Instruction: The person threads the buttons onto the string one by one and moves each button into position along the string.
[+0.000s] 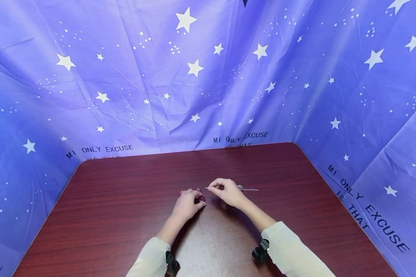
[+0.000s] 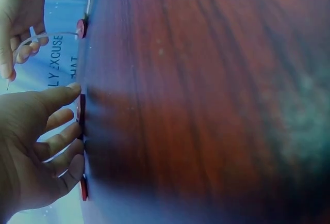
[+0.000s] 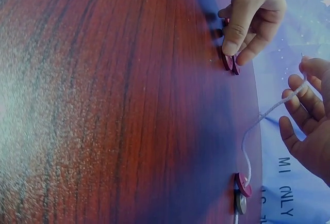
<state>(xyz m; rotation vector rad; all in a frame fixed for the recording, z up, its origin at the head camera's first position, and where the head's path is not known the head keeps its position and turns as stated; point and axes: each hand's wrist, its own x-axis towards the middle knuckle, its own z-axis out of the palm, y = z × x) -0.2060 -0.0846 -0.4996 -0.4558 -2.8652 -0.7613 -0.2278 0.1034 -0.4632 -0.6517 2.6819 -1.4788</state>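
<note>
My right hand (image 1: 227, 192) pinches one end of a white string (image 3: 268, 111) between thumb and fingertip, with a short tip poking out. The string runs from there down to a red button (image 3: 243, 184) on the table. Right beside that button is a grey button (image 3: 240, 203), and the string's other end trails beyond it. To the left, my left hand (image 1: 185, 206) reaches down over several loose red buttons, its thumb and fingertip at both sides of one red button (image 1: 202, 199). Another red button (image 2: 84, 188) lies by its little finger. The palm hides part of this group.
All of this is on a dark red wood-grain table (image 1: 124, 231) with rounded far corners. A blue-purple star-print curtain (image 1: 142, 77) hangs behind and along both sides. Each wrist wears a small black camera, the right one (image 1: 260, 251) near the sleeve's cuff.
</note>
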